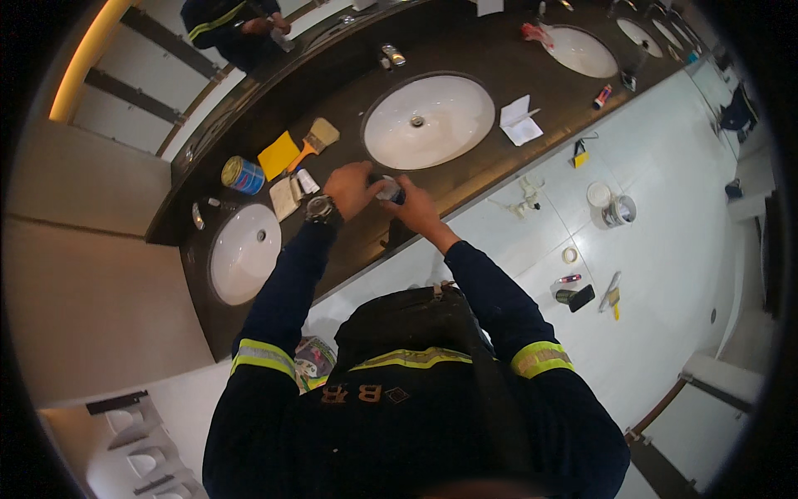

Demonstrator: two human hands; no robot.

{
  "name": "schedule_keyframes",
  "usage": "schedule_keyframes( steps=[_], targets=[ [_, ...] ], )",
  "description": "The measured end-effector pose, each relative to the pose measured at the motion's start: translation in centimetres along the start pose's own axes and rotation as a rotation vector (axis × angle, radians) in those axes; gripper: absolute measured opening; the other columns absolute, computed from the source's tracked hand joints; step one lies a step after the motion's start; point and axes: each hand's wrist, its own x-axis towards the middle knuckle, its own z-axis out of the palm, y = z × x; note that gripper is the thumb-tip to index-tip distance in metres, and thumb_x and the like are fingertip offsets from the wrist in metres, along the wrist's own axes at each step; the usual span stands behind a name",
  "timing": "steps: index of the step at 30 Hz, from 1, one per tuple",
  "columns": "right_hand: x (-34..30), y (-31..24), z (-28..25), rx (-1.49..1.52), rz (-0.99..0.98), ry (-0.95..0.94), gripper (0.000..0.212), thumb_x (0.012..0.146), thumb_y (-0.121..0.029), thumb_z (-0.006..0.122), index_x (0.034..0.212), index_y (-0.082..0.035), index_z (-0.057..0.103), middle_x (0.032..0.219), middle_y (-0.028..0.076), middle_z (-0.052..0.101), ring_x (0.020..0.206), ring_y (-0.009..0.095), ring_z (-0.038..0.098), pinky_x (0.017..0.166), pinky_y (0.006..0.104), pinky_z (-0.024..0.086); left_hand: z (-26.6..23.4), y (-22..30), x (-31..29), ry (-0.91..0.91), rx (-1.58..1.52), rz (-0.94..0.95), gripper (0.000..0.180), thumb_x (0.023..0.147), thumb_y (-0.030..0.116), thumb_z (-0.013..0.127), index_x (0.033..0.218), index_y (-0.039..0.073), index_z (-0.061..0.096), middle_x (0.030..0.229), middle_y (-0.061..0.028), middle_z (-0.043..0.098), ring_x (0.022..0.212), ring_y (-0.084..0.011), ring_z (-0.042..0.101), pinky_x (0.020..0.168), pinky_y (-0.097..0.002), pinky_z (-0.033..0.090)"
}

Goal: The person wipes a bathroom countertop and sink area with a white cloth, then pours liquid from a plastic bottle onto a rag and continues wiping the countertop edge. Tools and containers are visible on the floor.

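Over the dark countertop's front edge (461,193), both hands meet at a small item with a whitish, translucent top (387,190) and a dark lower part. Its exact kind is too small to make out. My right hand (421,210) wraps round it from the right. The fingers of my left hand (349,188), which has a watch on the wrist, are closed at its left side. Near my left hand lie a white tube (307,180), a pale folded cloth or pad (285,197) and a wide paintbrush (319,138) with an orange handle.
Oval basins (449,125) are set into the counter, one (241,266) at the left. A blue tin (243,175), yellow sheet (279,155) and white paper (520,121) rest on it. Over the floor, right, are a bucket (618,211), tape roll (569,255) and several tools.
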Motion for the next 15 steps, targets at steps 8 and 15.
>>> schedule_keyframes(
  steps=[8,15],
  targets=[
    [0.1,0.3,-0.6,-0.094,0.008,-0.014,0.053,0.081,-0.034,0.079,0.120,-0.009,0.055,0.095,0.025,0.070,0.093,0.046,0.067,0.078,0.0535,0.053,1.0,0.8,-0.5,0.172,-0.052,0.035,0.054,0.082,0.020,0.073,0.133,0.010,0.058,0.123,-0.0192,0.061,0.109,-0.0376,0.063,0.092,-0.0432,0.053],
    [0.4,0.6,-0.8,-0.068,-0.042,0.001,0.054,0.082,-0.038,0.076,0.122,-0.009,0.054,0.097,0.025,0.070,0.094,0.047,0.066,0.080,0.0540,0.052,2.1,-0.5,0.3,0.389,0.007,0.385,0.048,0.086,0.027,0.073,0.126,0.003,0.061,0.114,-0.0217,0.065,0.106,-0.0383,0.065,0.091,-0.0439,0.053]
  ],
)
